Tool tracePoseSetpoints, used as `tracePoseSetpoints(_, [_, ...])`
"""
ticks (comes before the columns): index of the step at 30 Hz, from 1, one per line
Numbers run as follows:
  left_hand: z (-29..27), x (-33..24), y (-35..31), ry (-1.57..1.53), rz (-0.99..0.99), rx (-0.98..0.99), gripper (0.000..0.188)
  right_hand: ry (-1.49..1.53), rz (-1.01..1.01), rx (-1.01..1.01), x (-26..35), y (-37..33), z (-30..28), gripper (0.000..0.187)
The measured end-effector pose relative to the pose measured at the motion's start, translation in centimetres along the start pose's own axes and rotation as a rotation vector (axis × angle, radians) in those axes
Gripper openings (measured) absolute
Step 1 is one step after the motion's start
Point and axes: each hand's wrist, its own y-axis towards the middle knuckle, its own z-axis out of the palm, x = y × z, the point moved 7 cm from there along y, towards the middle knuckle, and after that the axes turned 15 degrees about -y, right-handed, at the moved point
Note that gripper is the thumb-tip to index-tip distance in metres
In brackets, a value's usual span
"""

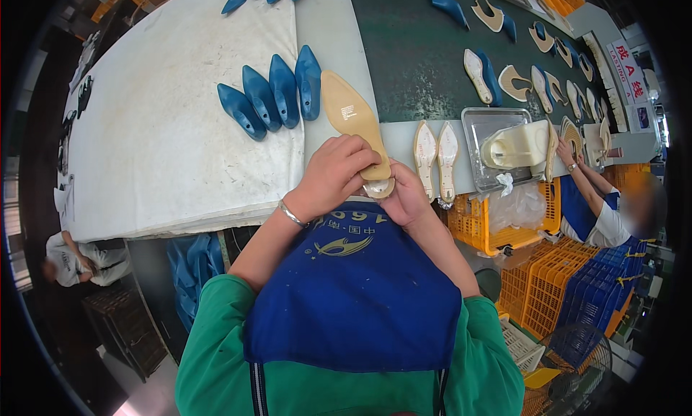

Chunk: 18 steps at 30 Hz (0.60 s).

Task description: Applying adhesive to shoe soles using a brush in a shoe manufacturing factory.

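A tan pointed insole [353, 117] stands out in front of me at the table's near edge, toe pointing away. My left hand [335, 172] is closed on its heel half, fingers bent over the top face. From the other side my right hand [408, 193] grips a pale rounded heel end [380, 188] that shows under the insole; the rest of that piece is hidden. Just right of my hands lie two white-faced, tan-edged pointed sole pieces [425, 153]. Several blue shoe lasts [282, 92] are lined up to the left of the insole.
A metal tray [472, 121] with a cream plastic container [515, 146] stands at right, above an orange crate [472, 225]. Beyond, a green conveyor belt [411, 63] carries lasts and shoe parts. A co-worker's hands [568, 155] work at far right. White cloth [173, 113] covers the left table.
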Motion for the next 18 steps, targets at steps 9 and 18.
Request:
tracePoseSetpoints(9, [-0.6,-0.5,-0.7,-0.107,0.029,0.163,0.034,0.175,-0.012,0.013,0.4,-0.5,0.5,0.045])
tracePoseSetpoints(18, [0.1,0.3,-1.4,0.026,0.040,0.229,0.038,0.029,-0.012,-0.051,0.0,0.1,-0.2,0.043])
